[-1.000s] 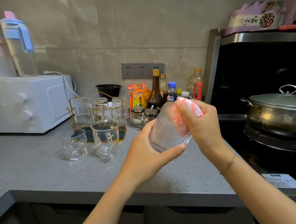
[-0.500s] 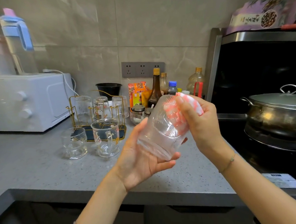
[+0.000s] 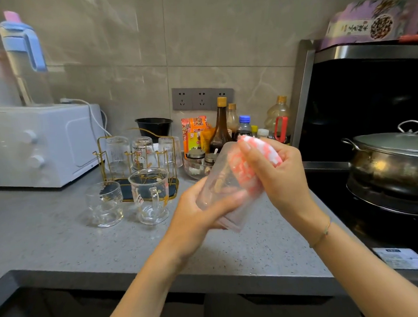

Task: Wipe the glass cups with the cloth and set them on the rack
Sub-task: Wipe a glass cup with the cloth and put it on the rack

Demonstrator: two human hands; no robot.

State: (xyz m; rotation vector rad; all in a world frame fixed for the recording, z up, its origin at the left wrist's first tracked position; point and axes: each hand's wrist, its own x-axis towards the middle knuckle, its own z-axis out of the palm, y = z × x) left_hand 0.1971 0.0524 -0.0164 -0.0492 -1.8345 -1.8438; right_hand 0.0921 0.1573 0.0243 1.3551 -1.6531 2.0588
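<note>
Meanwhile, mid-frame, the left hand (image 3: 194,213) gripped a tilted glass cup (image 3: 219,182) while the right hand (image 3: 274,169) pinched a pink-and-white cloth (image 3: 248,173) stuffed inside; the rack (image 3: 104,150) stood centre-left.

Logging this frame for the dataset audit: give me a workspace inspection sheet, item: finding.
Surface: grey speckled counter, no spills seen.
Job's things: ribbed glass cup held tilted in the air; pink and white cloth pushed into its mouth; gold rack holds three upturned glasses; handled mug and small glass stand upright in front of the rack.
Clutter: sauce bottles, snack packets, lidded jars behind.
Grippers: left hand grips the cup's body; right hand presses the cloth.
Cables: white cord runs behind the white oven.
Surroundings: lidded pot on the stove at right; wall sockets empty.
</note>
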